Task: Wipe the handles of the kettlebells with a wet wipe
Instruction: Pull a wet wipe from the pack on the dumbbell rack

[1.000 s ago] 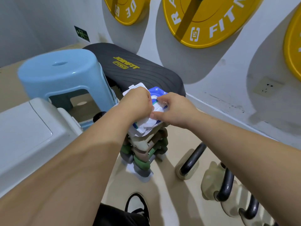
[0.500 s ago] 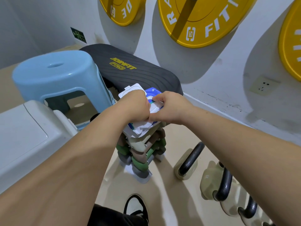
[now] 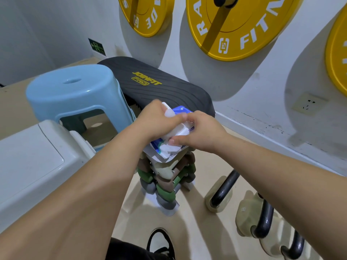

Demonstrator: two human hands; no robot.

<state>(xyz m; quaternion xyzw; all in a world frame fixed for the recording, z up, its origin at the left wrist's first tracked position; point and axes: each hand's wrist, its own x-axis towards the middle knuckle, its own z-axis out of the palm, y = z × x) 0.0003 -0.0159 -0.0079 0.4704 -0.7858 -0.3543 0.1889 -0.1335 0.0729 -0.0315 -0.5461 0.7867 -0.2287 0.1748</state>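
Note:
A blue-and-white wet wipe pack [image 3: 180, 111] rests on top of a stacked dumbbell rack [image 3: 167, 177], its white lid flipped open. My left hand [image 3: 155, 121] grips the pack from the left. My right hand [image 3: 202, 132] pinches a white wet wipe [image 3: 174, 147] at the pack's opening. Beige kettlebells with black handles stand on the floor at the lower right: one [image 3: 222, 192] nearest the rack, another [image 3: 262, 218] beyond it, and a third [image 3: 294, 248] at the frame's edge.
A light blue plastic stool [image 3: 75, 94] and a black padded bench [image 3: 169, 89] stand behind the rack. A white plastic unit [image 3: 28, 162] fills the left. Yellow weight plates [image 3: 240, 30] hang on the wall. My shoe [image 3: 161, 243] is on the floor below.
My right hand has shifted down over the pack's opening and now pinches a wipe. The view has moved slightly closer.

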